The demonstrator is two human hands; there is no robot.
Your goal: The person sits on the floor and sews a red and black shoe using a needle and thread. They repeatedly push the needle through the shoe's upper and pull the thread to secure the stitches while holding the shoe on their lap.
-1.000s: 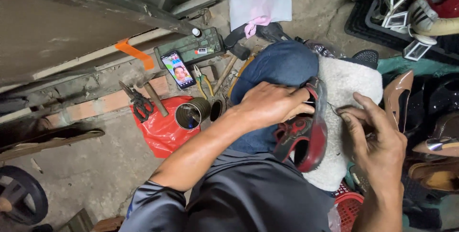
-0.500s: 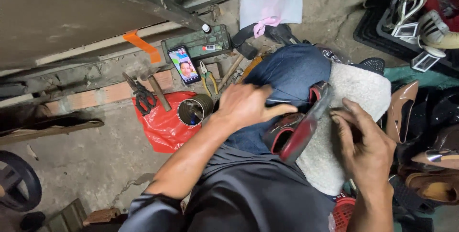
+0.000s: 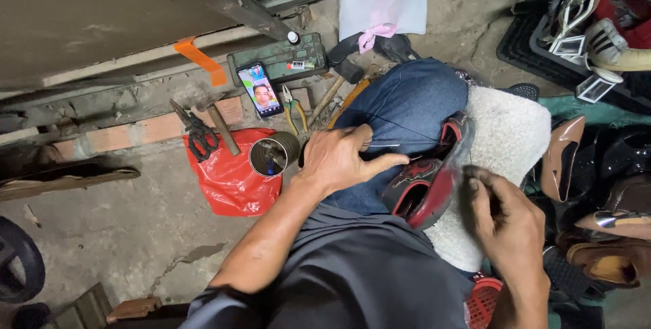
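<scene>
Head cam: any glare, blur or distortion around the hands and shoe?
Head view: soft, even light with no hard shadows; wide-angle bend at the edges. The left hand and red-and-black shoe are sharp, the right hand slightly soft. Small glare on the phone screen and the tin can rim.

1 red shoe (image 3: 427,186), 2 hands (image 3: 339,159)

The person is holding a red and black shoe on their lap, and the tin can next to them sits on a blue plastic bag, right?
Not quite. The head view shows the tin can on a red plastic bag, not blue. The rest holds: the left hand steadies the red and black shoe on the lap.
</scene>
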